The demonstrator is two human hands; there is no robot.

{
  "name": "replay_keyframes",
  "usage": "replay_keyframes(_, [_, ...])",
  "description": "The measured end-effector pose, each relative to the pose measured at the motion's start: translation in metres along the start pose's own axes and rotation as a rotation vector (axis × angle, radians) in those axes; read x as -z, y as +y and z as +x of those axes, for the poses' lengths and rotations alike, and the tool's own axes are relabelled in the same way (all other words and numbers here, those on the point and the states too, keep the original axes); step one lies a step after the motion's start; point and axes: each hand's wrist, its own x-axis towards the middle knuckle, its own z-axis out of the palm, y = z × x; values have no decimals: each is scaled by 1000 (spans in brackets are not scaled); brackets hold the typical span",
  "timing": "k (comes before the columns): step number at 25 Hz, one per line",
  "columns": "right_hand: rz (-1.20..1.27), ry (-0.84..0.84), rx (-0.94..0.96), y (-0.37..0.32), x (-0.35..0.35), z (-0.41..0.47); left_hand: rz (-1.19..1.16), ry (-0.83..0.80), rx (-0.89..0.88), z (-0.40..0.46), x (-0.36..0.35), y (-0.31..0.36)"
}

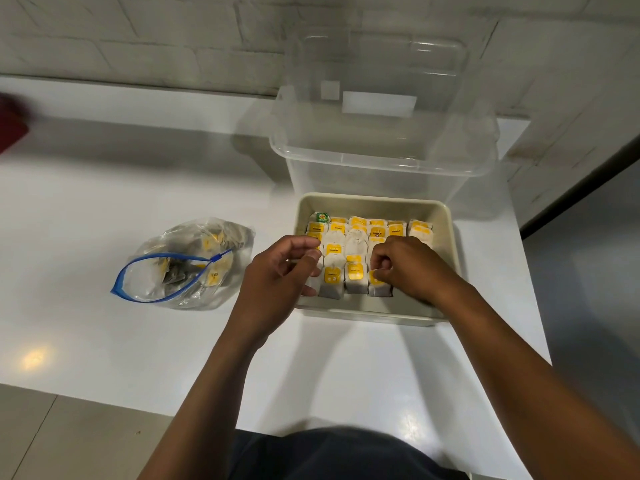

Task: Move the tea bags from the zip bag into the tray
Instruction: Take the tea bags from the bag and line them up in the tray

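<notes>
Nearest my lens is a dark-clothed lap at six o'clock, with two bare forearms running up from it toward the work. The left hand (282,268) sits at the near-left edge of the beige rectangular plastic tray (446,237), fingers loosely curled; I cannot make out anything held in it, so I read it as relaxed. The right hand (407,268) is over the front row inside the tray, fingertips pinching a white paper tea bag with a yellow tag (377,282) at the row's right end, seemingly seating it.

The tray already holds several neat rows of yellow-tagged tea bags (356,233), upright and overlapping, with one green-tagged bag (321,216) at the far-left corner. The front row runs from nine to three o'clock, and bare tray floor shows at its right end.

The clear plastic zip bag with a blue seal (187,261) lies on the white tabletop (104,202) at nine o'clock from the tray, mouth gaping toward me, with more tea bags still heaped in its far end. The left hand is the nearer one to it, so I judge that it should make the next fetch.

A clear plastic storage box (381,150) stands at twelve o'clock behind the tray.
</notes>
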Motion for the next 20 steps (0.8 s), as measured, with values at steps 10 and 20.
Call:
replay_keyframes(10, [253, 317, 113, -46, 14, -23, 322, 115, -207, -17, 14, -5])
replay_keyframes(20, [531, 234, 254, -216, -27, -20, 337, 332, -152, -45, 106, -18])
